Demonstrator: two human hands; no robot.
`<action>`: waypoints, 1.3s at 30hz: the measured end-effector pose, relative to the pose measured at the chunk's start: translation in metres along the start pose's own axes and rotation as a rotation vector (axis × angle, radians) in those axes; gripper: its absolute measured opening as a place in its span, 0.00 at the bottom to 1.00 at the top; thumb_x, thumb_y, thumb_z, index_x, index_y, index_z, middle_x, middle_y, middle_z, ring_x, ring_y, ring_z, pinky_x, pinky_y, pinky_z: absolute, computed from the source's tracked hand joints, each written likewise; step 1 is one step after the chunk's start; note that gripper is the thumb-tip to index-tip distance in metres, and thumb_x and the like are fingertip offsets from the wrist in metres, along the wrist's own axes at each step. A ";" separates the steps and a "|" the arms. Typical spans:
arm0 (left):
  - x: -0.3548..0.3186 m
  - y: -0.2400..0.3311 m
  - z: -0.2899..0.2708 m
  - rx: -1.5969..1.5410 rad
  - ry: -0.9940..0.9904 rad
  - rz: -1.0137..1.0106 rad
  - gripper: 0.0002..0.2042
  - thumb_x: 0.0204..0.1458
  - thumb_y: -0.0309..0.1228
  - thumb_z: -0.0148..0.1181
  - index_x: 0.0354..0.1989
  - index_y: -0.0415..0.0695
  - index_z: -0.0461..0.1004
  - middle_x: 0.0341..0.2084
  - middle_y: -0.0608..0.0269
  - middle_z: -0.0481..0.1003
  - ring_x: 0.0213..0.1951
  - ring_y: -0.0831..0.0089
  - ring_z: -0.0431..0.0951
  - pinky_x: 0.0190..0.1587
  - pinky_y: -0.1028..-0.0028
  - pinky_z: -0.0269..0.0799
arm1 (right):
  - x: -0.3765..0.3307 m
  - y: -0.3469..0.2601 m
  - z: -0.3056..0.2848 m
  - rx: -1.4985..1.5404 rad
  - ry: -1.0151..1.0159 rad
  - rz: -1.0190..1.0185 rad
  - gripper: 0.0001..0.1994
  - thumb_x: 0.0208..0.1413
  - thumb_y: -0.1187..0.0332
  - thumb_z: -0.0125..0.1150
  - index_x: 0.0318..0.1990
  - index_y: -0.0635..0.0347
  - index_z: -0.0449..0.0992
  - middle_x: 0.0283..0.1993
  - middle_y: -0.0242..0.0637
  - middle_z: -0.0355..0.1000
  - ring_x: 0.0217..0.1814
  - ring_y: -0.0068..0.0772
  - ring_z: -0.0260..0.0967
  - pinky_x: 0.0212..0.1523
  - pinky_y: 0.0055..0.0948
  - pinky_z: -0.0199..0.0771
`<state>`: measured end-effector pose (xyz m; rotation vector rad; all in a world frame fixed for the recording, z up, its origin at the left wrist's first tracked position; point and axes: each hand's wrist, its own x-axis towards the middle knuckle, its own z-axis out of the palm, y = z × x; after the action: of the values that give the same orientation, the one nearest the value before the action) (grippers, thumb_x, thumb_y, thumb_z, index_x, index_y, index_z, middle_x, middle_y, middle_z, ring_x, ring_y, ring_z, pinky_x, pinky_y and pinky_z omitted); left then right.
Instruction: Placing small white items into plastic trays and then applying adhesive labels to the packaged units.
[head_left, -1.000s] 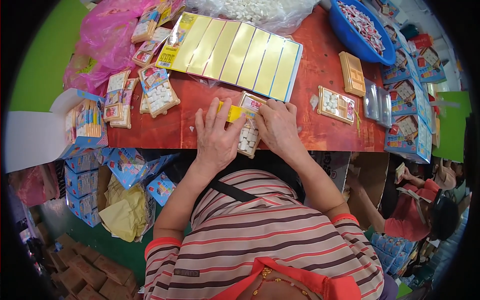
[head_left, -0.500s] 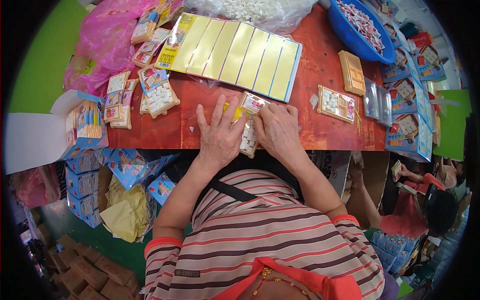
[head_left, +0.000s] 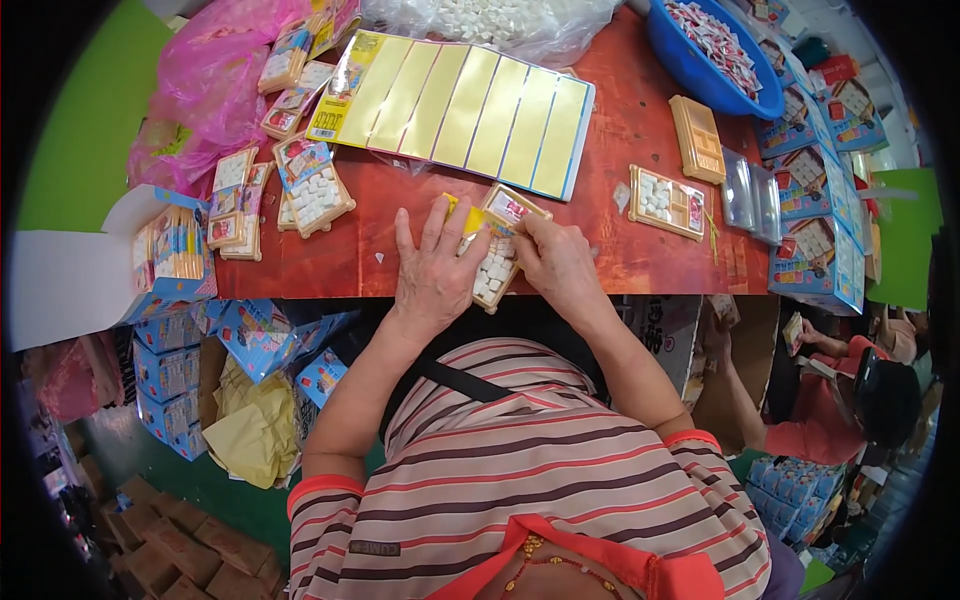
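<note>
In front of me at the table's near edge lies a small beige plastic tray (head_left: pixel 494 272), tilted slightly, with white cube-like pieces in its lower part and a red-and-white packet at its upper end. A yellow sticker label (head_left: pixel 463 214) crosses its middle. My left hand (head_left: pixel 437 268) lies along the tray's left side, fingers stretched and apart, over part of the label. On the opposite side my right hand (head_left: pixel 560 262) is closed, thumb and forefinger pinched at the label's right end; its fingers hide that end. Beyond is a large sheet of yellow labels (head_left: pixel 460 110).
Filled trays (head_left: pixel 315 187) lie to the left, near a pink plastic bag (head_left: pixel 205 85) and an open box (head_left: pixel 180 255). At right are another partly filled tray (head_left: pixel 667 203), an unfilled tray (head_left: pixel 697 138), clear covers (head_left: pixel 750 195), a blue basin (head_left: pixel 665 45) of packets and stacked boxes (head_left: pixel 815 260).
My right hand has opened out slightly from a tighter curl and shifted a little right, showing more of the tray. The tray is tilted more. My left hand has hardly moved.
</note>
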<state>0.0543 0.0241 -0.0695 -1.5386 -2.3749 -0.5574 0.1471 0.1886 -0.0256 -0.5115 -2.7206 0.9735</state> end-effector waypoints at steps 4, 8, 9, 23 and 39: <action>0.001 -0.002 0.001 -0.016 -0.009 0.010 0.16 0.53 0.30 0.56 0.51 0.49 0.75 0.64 0.50 0.61 0.70 0.52 0.54 0.64 0.33 0.41 | -0.006 0.005 0.002 0.093 -0.030 0.074 0.08 0.57 0.70 0.58 0.42 0.62 0.75 0.30 0.52 0.76 0.33 0.55 0.76 0.35 0.46 0.73; 0.001 -0.003 0.001 -0.037 -0.005 0.015 0.16 0.53 0.30 0.56 0.52 0.50 0.75 0.65 0.50 0.60 0.70 0.52 0.52 0.64 0.33 0.41 | -0.012 0.006 -0.002 0.099 0.016 0.112 0.12 0.57 0.70 0.57 0.48 0.60 0.72 0.30 0.51 0.76 0.34 0.55 0.76 0.34 0.47 0.73; 0.001 -0.003 0.001 -0.036 -0.004 0.014 0.16 0.53 0.30 0.56 0.52 0.50 0.75 0.65 0.50 0.60 0.70 0.52 0.52 0.64 0.33 0.41 | -0.013 0.009 -0.006 0.039 0.005 0.142 0.13 0.57 0.70 0.57 0.50 0.60 0.70 0.31 0.50 0.77 0.34 0.55 0.76 0.35 0.46 0.73; -0.008 -0.007 -0.003 -0.030 -0.014 0.072 0.17 0.53 0.31 0.58 0.53 0.50 0.75 0.64 0.50 0.61 0.70 0.52 0.54 0.65 0.36 0.42 | 0.003 0.025 -0.006 -0.212 0.065 -0.069 0.14 0.56 0.59 0.60 0.40 0.63 0.75 0.39 0.42 0.70 0.41 0.44 0.70 0.43 0.40 0.67; -0.017 -0.001 -0.008 -0.029 0.169 0.069 0.18 0.52 0.30 0.59 0.53 0.50 0.75 0.63 0.51 0.64 0.68 0.54 0.59 0.66 0.41 0.44 | 0.014 0.028 -0.013 0.997 -0.300 0.309 0.18 0.57 0.74 0.59 0.54 0.68 0.70 0.40 0.34 0.75 0.35 0.17 0.72 0.34 0.17 0.71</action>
<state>0.0603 0.0060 -0.0701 -1.5147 -2.1896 -0.6806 0.1452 0.2218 -0.0322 -0.5932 -1.9668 2.4011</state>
